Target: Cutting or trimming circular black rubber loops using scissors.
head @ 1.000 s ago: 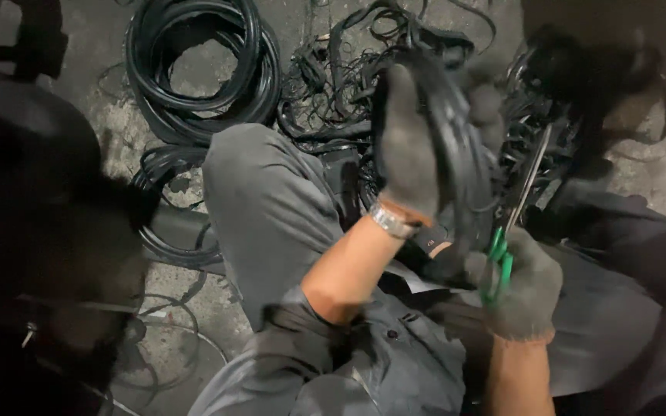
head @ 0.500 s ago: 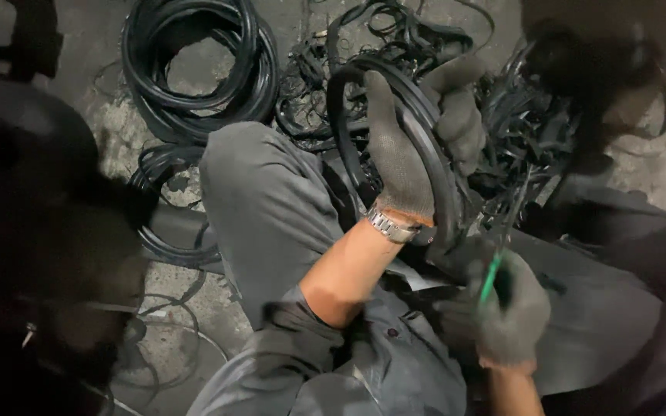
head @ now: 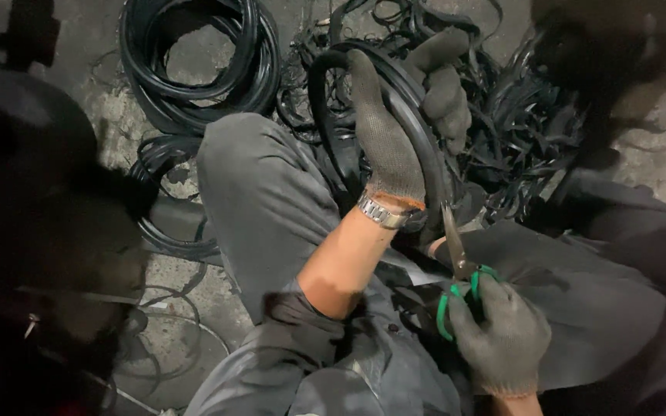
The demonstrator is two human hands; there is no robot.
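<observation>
Concrete floor (head: 186,54), rough, stained and grey, is seen beneath everything, and it is strewn with rubber. A coil of black rubber hose (head: 194,77) is laid flat at the upper left, round and smooth-walled, with thinner loops just below it. A tangled heap of black rubber strips (head: 526,123) is spread across the upper right, thin, flat and curling in every direction. The lighting is dim, and the left edge is lost in dark blur where nothing can be made out.

Grey trousers (head: 264,192) of coarse cloth are seen at the centre, with the knee raised over the floor. The left hand (head: 402,115) is covered by a grey knitted glove, and a metal wristwatch (head: 383,212) is worn at its wrist. This hand is closed firmly around a black rubber ring (head: 333,85), which is held upright above the knee, in front of the strip heap; the ring is thick, matte and curved into a hoop.

The right hand (head: 502,339) is gloved in the same knit and is wrapped shut around the green loops of a pair of scissors (head: 456,262). The steel blades are pointed upward and are brought against the lower edge of the ring, just beside the watch. Whether the blades are parted cannot be told.
</observation>
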